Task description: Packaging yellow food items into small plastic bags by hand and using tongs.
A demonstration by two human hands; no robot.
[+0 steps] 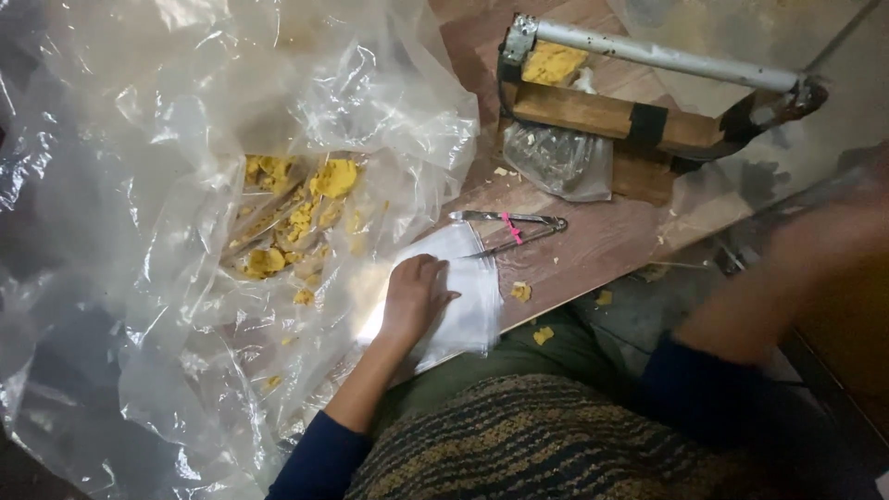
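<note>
Left hand: the left hand (pixel 417 294) lies palm down on a stack of small clear bags (pixel 463 292), near the centre of the view. The fingers are bent a little and pressed together, and they touch the top bag. It pinches nothing that I can see.
Right hand: the right hand (pixel 838 218) is at about 3 o'clock from the left hand, well apart from it, near the right edge. It is strongly blurred, so I cannot tell if it is spread or closed, or if it holds something.
Small clear bags: they lie on the edge of the wooden board (pixel 593 245), just under the left hand, and one corner goes out over the edge toward the lap.
Tongs: metal tongs (pixel 512 227) with a pink band lie on the board at about 1 o'clock from the left hand, and their tips touch the bags.
Big plastic sheet: a large crumpled clear sheet (pixel 139 231) fills the left side, at 9 o'clock from the hand. Yellow crumbly pieces (pixel 306 208) lie inside it.
Crumbs: some yellow crumbs (pixel 521 292) lie on the board and below it, at 3 to 4 o'clock from the bags.
Wooden frame: at 12 to 1 o'clock, far up, stands a wooden frame with a metal bar (pixel 648 56). One yellow lump (pixel 553 63) is in it, and a filled clear bag (pixel 560 162) leans just below.
Clothes: dark blue sleeves (pixel 319 458) and a striped knitted top (pixel 537 444) are at 6 o'clock.
</note>
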